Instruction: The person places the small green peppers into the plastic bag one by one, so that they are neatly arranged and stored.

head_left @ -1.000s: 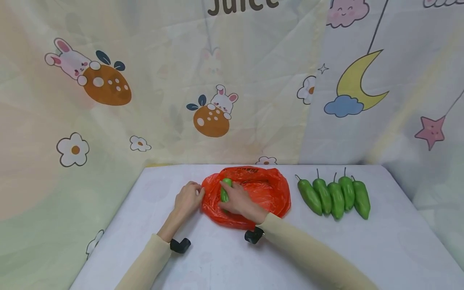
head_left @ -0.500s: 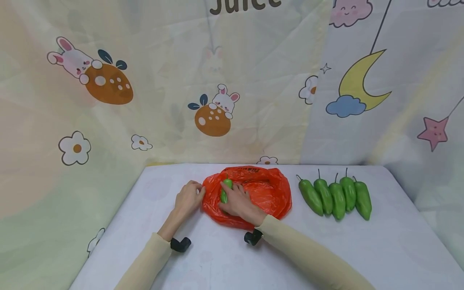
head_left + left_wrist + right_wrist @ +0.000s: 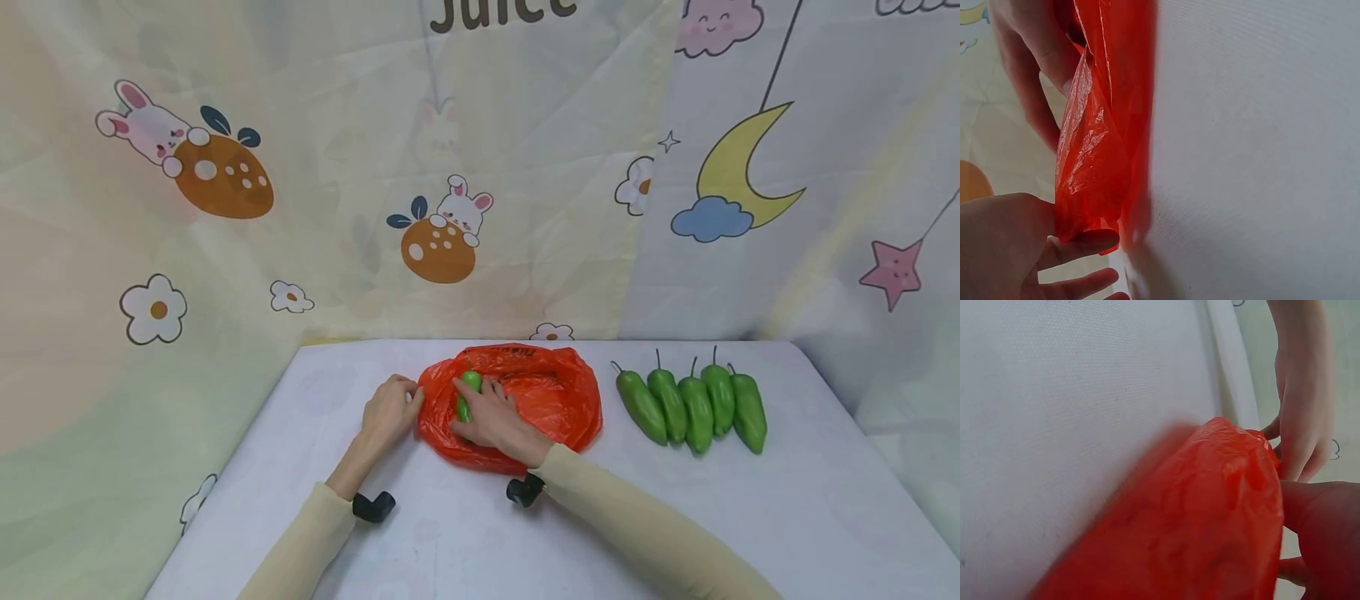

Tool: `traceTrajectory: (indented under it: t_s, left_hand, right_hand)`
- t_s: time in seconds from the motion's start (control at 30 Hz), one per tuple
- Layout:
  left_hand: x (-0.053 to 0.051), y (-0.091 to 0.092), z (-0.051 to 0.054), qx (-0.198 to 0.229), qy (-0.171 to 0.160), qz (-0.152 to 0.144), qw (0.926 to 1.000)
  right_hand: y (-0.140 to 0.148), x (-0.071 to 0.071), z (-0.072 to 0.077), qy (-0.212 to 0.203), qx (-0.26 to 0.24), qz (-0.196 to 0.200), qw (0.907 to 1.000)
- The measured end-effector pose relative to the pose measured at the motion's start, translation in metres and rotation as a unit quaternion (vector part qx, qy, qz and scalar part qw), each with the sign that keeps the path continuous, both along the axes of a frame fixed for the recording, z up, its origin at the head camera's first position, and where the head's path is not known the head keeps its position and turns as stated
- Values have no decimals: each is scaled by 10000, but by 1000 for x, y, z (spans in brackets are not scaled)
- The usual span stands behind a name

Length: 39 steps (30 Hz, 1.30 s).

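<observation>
In the head view, a red plastic bag [image 3: 551,404] lies with its mouth spread wide in the middle of the table. My left hand [image 3: 390,412] pinches the bag's left rim; the left wrist view shows thumb and index finger on the red film [image 3: 1094,156]. Inside the bag, toward its left side, is a green pepper [image 3: 470,383]. Reaching in over the near rim, my right hand [image 3: 495,421] holds this pepper, thumb and index finger across it. The bag's wall hides the pepper in both wrist views.
To the right of the bag, several green peppers [image 3: 697,412] lie side by side, stems pointing to the back. The white table [image 3: 450,550] ends at a printed cloth backdrop [image 3: 337,208].
Compared with a second ago, the other fingers of my right hand stand slightly farther from the pepper. The left hand, the bag and the row of peppers have stayed in place.
</observation>
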<state>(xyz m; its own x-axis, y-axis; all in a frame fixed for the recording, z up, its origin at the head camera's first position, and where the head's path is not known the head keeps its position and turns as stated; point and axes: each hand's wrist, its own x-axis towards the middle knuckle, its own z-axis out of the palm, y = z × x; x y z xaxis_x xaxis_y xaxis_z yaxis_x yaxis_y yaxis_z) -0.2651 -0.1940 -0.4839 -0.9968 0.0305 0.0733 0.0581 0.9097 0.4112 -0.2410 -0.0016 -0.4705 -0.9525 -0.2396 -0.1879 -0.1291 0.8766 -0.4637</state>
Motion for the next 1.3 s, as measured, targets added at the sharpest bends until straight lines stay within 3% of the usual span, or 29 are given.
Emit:
traceTrajectory:
  t_s: [0.47, 1.13, 1.3]
  left_hand:
    - [1, -2, 1, -7, 82, -1, 10000]
    - [1, 0, -1, 69, 38, 16, 10000]
    - [2, 1, 0, 53, 1, 49, 10000]
  right_hand:
    - [13, -3, 15, -340, -222, -186, 9990]
    - [36, -1, 21, -566, -439, -267, 9971]
    - [46, -2, 27, -491, -533, -91, 9973]
